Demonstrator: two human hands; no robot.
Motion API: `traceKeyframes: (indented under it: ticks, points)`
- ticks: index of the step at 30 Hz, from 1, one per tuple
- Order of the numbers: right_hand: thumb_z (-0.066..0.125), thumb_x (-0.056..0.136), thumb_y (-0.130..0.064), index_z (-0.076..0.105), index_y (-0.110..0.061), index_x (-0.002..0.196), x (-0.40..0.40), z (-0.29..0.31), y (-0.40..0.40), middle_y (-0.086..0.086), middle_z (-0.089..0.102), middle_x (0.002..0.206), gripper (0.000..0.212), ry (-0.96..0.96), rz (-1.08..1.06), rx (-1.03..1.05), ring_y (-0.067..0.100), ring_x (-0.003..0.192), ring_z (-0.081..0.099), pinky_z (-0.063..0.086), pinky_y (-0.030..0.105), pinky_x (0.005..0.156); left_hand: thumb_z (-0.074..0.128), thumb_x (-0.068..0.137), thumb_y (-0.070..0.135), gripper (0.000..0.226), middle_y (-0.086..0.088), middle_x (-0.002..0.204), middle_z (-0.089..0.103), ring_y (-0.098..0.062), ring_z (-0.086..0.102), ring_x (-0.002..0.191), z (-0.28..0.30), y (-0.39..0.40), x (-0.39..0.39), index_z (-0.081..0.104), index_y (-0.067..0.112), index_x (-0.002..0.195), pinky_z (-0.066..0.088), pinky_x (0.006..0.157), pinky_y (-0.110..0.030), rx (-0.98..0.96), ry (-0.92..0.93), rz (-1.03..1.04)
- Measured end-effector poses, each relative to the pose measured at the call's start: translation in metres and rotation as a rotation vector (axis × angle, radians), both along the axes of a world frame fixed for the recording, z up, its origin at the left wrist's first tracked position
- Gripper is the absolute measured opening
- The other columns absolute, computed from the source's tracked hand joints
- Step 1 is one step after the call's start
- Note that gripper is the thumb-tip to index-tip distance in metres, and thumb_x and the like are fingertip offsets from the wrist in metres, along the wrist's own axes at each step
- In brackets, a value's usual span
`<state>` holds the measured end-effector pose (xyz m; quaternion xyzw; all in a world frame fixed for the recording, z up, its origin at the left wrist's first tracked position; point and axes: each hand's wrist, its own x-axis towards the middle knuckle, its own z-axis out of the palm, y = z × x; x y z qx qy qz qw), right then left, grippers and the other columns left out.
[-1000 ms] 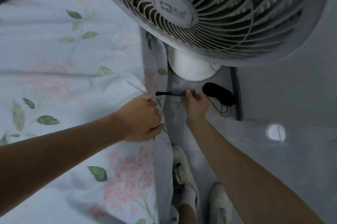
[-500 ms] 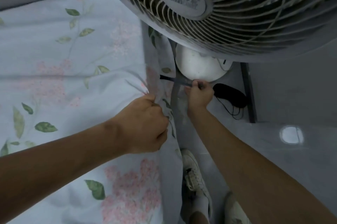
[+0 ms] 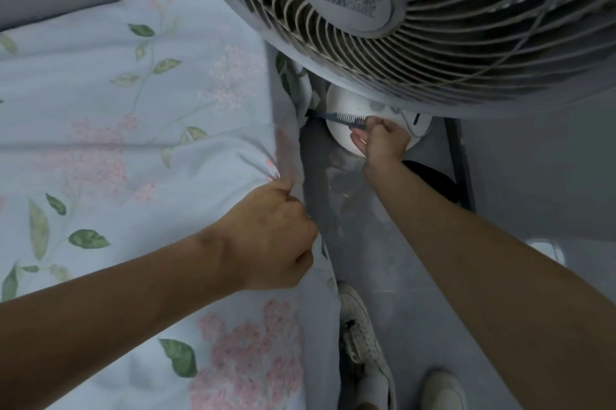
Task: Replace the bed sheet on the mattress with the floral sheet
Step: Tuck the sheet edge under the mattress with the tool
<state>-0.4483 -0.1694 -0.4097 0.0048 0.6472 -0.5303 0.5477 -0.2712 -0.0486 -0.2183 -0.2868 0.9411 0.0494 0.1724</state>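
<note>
Nearest to me, two white shoes point(image 3: 363, 336) are standing on the grey floor point(image 3: 520, 176) beside the bed, and the floral sheet point(image 3: 100, 149) is lying spread over the mattress on the left, its edge hanging down the bed's right side. I am keeping my left hand point(image 3: 266, 236) curled tight on a bunch of that sheet right at the mattress edge; creases are radiating from the pinch toward the left.

Farther off, my right hand point(image 3: 383, 142) is gripping the toothed end of a black comb point(image 3: 336, 117), whose thin handle is pointing left into the draped cloth at the side of the bed. I judge I am using it to poke the sheet's hem into the gap under the mattress.

To do this well, I am thinking the left grip should hold the cloth taut and low, so the comb pushes a flat fold rather than a lump, and the strokes should be short and level so the handle does not snag the fabric.

Just beyond the right hand, the white fan base point(image 3: 343, 139) is sitting on the floor, with a dark object point(image 3: 430, 176) near it that I cannot identify. Overhead and far, the fan grille point(image 3: 466, 52) is crowding the view, so I am minding my knuckles near it.
</note>
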Motion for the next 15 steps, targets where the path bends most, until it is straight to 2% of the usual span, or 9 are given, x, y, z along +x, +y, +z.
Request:
traceKeyframes:
  ticks: [2, 5, 7, 9, 10, 13, 15]
  points:
    - [0.063, 0.097, 0.003, 0.066, 0.005, 0.100, 0.023, 0.003, -0.020, 0.023, 0.073, 0.100, 0.005, -0.070, 0.031, -0.053, 0.033, 0.085, 0.076, 0.065, 0.039, 0.077, 0.039, 0.090, 0.034, 0.037, 0.002, 0.055, 0.053, -0.020, 0.047, 0.054, 0.000, 0.000, -0.001, 0.049, 0.021, 0.057, 0.037, 0.081, -0.036, -0.003, -0.008, 0.019]
    - [0.068, 0.092, 0.000, 0.076, -0.002, 0.097, 0.079, 0.001, -0.043, 0.014, 0.073, 0.098, 0.010, 0.072, 0.246, -0.027, 0.025, 0.081, 0.070, 0.060, 0.027, 0.066, 0.037, 0.091, 0.033, 0.037, 0.003, 0.057, 0.053, -0.019, 0.045, 0.056, 0.001, 0.001, 0.000, 0.048, 0.021, 0.058, 0.029, 0.080, -0.033, -0.014, -0.010, 0.025]
    - [0.068, 0.091, -0.001, 0.078, -0.004, 0.101, 0.091, -0.003, -0.052, 0.014, 0.075, 0.099, 0.015, 0.105, 0.356, 0.002, 0.024, 0.080, 0.070, 0.062, 0.028, 0.069, 0.035, 0.091, 0.033, 0.037, 0.004, 0.057, 0.053, -0.018, 0.044, 0.055, 0.004, 0.001, -0.002, 0.047, 0.021, 0.058, 0.023, 0.078, -0.032, -0.018, 0.012, 0.039]
    - [0.068, 0.090, 0.000, 0.077, -0.004, 0.095, 0.072, -0.009, -0.050, 0.017, 0.075, 0.097, 0.010, 0.103, 0.356, 0.028, 0.030, 0.081, 0.074, 0.065, 0.041, 0.077, 0.036, 0.091, 0.033, 0.037, 0.004, 0.058, 0.054, -0.018, 0.044, 0.055, 0.003, 0.001, -0.001, 0.048, 0.021, 0.059, 0.025, 0.079, -0.033, 0.017, -0.025, 0.048]
    - [0.066, 0.092, 0.001, 0.073, -0.001, 0.092, 0.054, -0.010, -0.042, 0.020, 0.075, 0.096, 0.008, 0.082, 0.309, 0.034, 0.032, 0.079, 0.076, 0.066, 0.043, 0.076, 0.036, 0.090, 0.032, 0.036, 0.003, 0.056, 0.053, -0.019, 0.043, 0.054, 0.001, 0.001, 0.000, 0.048, 0.021, 0.058, 0.028, 0.079, -0.033, 0.014, -0.038, 0.046]
    - [0.060, 0.099, 0.003, 0.065, 0.003, 0.093, -0.005, -0.004, 0.006, 0.024, 0.072, 0.094, 0.008, 0.068, 0.159, 0.012, 0.029, 0.073, 0.077, 0.064, 0.034, 0.067, 0.034, 0.086, 0.032, 0.036, 0.003, 0.053, 0.052, -0.020, 0.045, 0.051, -0.003, -0.001, -0.001, 0.048, 0.020, 0.055, 0.034, 0.078, -0.034, 0.001, -0.049, 0.060]
    - [0.060, 0.101, -0.002, 0.064, -0.001, 0.091, -0.034, 0.006, 0.064, 0.022, 0.073, 0.095, 0.011, 0.091, 0.192, 0.038, 0.029, 0.077, 0.077, 0.064, 0.036, 0.071, 0.027, 0.087, 0.035, 0.039, 0.002, 0.059, 0.057, -0.020, 0.050, 0.057, -0.013, 0.002, -0.001, 0.051, 0.020, 0.059, 0.031, 0.080, -0.035, 0.026, -0.113, 0.065]
